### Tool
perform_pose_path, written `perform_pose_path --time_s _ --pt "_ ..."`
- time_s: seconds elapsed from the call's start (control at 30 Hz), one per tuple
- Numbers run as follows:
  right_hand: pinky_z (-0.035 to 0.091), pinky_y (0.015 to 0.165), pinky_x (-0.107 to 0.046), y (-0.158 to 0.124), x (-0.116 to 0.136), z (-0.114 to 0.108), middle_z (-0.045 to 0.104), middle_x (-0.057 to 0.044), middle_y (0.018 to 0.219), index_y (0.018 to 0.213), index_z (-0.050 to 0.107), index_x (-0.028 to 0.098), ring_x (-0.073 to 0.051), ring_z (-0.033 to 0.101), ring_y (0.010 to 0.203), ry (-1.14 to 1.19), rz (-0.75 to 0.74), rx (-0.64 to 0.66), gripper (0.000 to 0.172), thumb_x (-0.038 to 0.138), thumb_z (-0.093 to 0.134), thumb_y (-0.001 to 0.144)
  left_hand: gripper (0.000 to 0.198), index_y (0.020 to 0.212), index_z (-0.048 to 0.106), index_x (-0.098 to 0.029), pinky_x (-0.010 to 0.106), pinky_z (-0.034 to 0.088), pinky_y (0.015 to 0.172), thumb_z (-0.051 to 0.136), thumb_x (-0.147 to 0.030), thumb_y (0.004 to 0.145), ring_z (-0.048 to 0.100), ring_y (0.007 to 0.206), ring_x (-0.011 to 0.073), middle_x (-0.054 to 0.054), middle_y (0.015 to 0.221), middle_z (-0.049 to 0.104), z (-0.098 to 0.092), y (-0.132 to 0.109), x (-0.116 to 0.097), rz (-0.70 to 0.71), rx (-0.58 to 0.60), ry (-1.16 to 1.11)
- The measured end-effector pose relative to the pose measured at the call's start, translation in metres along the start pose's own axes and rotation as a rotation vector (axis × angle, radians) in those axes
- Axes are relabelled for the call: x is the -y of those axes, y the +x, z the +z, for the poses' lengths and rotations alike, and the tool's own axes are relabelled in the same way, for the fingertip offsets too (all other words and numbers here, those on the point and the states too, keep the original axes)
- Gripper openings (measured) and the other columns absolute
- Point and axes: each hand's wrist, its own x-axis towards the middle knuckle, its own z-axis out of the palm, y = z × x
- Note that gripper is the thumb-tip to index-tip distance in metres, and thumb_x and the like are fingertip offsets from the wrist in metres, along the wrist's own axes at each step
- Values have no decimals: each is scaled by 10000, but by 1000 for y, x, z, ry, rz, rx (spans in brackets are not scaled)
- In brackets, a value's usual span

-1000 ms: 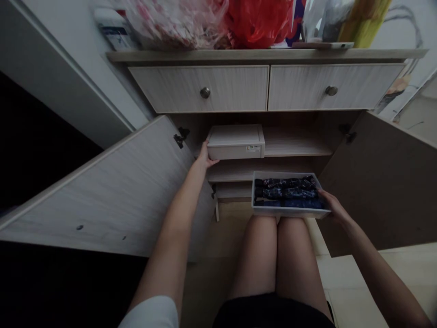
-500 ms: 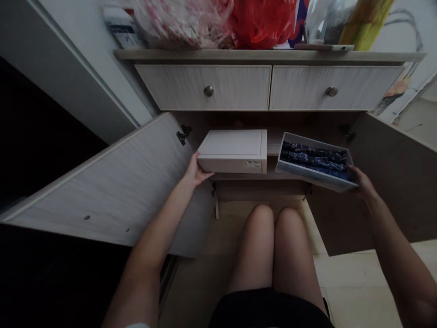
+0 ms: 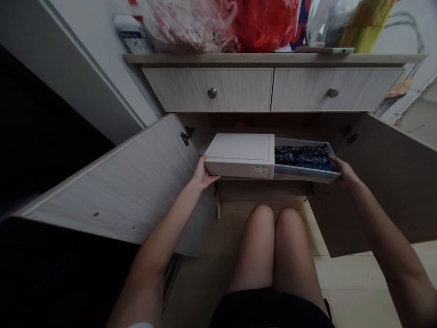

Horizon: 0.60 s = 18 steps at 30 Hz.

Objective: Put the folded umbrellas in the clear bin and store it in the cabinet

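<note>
My left hand [image 3: 205, 174] grips the left end of a white storage box casing [image 3: 239, 148], thumb and fingers around its lower front corner. A translucent plastic drawer [image 3: 305, 173] meets the casing's open right side, its left end at or just inside the opening. Rolled dark plaid cloth items [image 3: 302, 157] lie in the drawer. On the drawer's right end, my right hand [image 3: 344, 171] is closed, with some fingers hidden beneath or behind it. Both pieces are held level in front of the cabinet's open lower compartment.
Two cabinet doors stand open, the left door [image 3: 126, 182] and the right door [image 3: 378, 182]. Above are two closed drawers with round knobs [image 3: 212, 93]. On the cabinet top [image 3: 218, 58] sit a red plastic bag [image 3: 268, 25], a pinkish bag [image 3: 191, 27] and a white bottle [image 3: 131, 34].
The translucent drawer has straightened from its tilt and moved left against the casing's opening, carried by my right hand. The casing shows slightly farther right in view, still in my left hand.
</note>
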Motion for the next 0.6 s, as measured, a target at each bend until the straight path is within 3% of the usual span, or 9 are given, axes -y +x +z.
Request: perform_pose_path --time_s 0.1,0.33,0.5,0.6 --pt "468 470 -233 4 -4 14 621 -17 564 801 641 176 -148 564 477 33 46 13 220 308 535 941 584 1343 545 -291 466 581 914 562 -607 852 643 1146 307 113 1173 672 7 -2 7 -23 18 -2" --pt "448 446 -234 10 -26 57 653 5 649 887 620 204 -154 578 516 -11 -30 146 235 438 604 888 548 1292 588 -316 474 569 929 593 -605 827 644 1154 300 98 1232 673 32 -9 28 -26 104 -15" --pt "445 489 -208 10 -36 85 710 6 859 997 607 235 -156 642 689 5 -137 179 214 418 598 885 530 1301 581 -309 467 568 936 585 -583 847 652 1140 293 98 1250 676 48 -16 39 -57 119 -38" --pt "472 544 -216 12 -42 95 715 1 929 1016 587 253 -169 657 783 -34 -177 180 313 526 631 870 521 1320 569 -310 457 565 952 573 -566 867 642 1168 289 93 1287 667 52 -18 42 -62 128 -43"
